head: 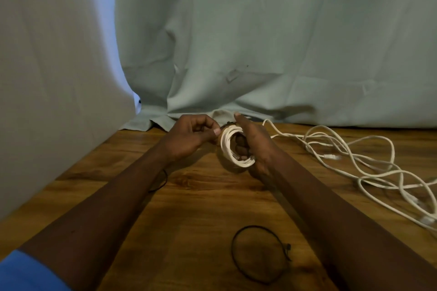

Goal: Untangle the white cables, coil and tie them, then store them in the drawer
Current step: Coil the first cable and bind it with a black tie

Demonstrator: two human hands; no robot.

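wooden bench in front of me, pale green cloth hanging behind it down to the back edge. over the far middle of the bench the right hand holds a small coil of white cable, its fingers curled through the loops. the left hand sits just beside the coil's top, thumb and forefinger closed in a pinch on what looks to me like the end of a dark tie crossing the loops. it is too small for me to say whether it is cinched. the loose cables lie tangled on the bench to the right, and one strand runs from them toward the right hand. i cannot tell whether it joins the coil. a black loop, a spare tie i think, lies near the front edge between the forearms. no drawer is in view.

my guess is the tie is being closed. if the right fingers ease off before it bites, the springy loops will fan open. a sideways pull on the tie's end could slip it off the bundle or catch only some loops. if that strand does join the tangle, lifting the coil would drag the rest across the bench.
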